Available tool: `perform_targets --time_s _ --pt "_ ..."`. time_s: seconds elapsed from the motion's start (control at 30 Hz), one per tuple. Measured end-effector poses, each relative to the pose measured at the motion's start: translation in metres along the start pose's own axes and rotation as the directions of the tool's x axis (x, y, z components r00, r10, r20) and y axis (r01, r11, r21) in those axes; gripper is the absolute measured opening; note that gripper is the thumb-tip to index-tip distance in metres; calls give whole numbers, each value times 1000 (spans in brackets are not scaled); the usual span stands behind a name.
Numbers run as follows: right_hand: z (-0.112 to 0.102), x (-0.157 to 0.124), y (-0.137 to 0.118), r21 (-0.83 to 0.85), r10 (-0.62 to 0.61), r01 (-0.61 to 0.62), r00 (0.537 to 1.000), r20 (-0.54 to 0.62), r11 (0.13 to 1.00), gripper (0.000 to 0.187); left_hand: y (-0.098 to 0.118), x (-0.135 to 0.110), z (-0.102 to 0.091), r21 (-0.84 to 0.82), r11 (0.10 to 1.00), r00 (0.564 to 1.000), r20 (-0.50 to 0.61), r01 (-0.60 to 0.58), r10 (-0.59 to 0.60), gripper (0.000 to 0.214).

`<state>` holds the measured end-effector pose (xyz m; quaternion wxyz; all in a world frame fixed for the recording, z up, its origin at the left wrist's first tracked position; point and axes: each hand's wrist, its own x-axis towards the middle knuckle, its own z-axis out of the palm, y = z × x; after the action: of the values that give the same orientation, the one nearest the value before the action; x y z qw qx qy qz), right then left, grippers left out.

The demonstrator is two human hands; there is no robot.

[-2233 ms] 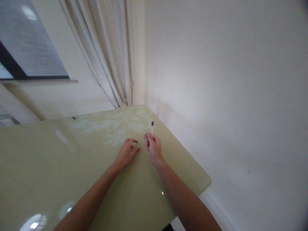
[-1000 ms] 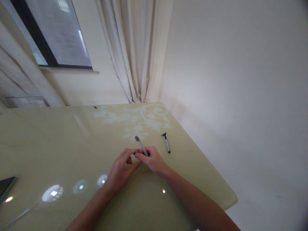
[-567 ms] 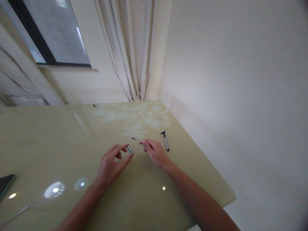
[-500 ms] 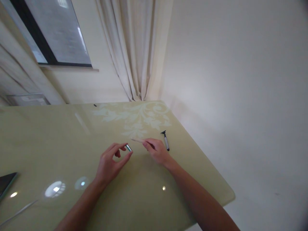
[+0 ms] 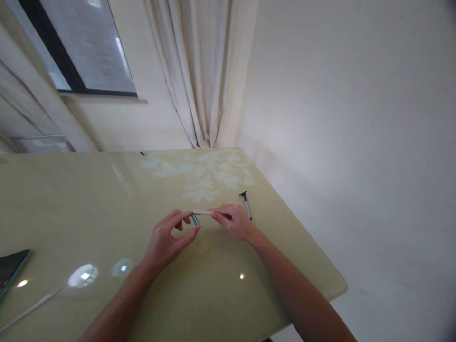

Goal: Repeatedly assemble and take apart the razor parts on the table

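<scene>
Between the thumb and fingertips of my left hand (image 5: 167,240) is a small green-and-dark bar, which looks like a razor cartridge (image 5: 195,220). My right hand (image 5: 235,222) pinches a slim pale stick (image 5: 203,212) that points left. The stick's far end meets the upper end of the cartridge; whether they touch I cannot tell for sure. Both hands are held above the table. Just beyond my right hand, a razor (image 5: 246,205) with a black head and a grey-and-black handle lies on the tabletop.
The glossy pale green table (image 5: 199,294) has a rounded right corner near the wall. A dark flat device (image 5: 12,268) and a white cable (image 5: 32,311) lie at the left. A tiny black piece (image 5: 142,153) rests by the far edge, near the curtain (image 5: 199,71).
The stick has come up against the upper end of the cartridge and shows more broadly. The cartridge is turned a little, its bright face less visible. My left hand has shifted slightly right.
</scene>
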<state>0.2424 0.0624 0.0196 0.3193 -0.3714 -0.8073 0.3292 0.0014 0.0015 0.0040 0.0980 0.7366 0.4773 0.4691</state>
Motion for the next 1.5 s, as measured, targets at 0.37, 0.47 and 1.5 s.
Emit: perform_targets --time_s 0.37,0.47,1.5 --pt "3 -1 -4 -30 -10 10 1000 0 999 34 -5 1 -1 19 1000 1000 -10 22 -22 28" --pt "3 -1 -3 8 -39 38 997 62 999 34 -6 2 -2 -3 999 999 -18 37 -37 28" --pt "-2 6 12 32 -43 41 997 69 999 42 -5 4 13 -150 984 995 16 101 -100 20"
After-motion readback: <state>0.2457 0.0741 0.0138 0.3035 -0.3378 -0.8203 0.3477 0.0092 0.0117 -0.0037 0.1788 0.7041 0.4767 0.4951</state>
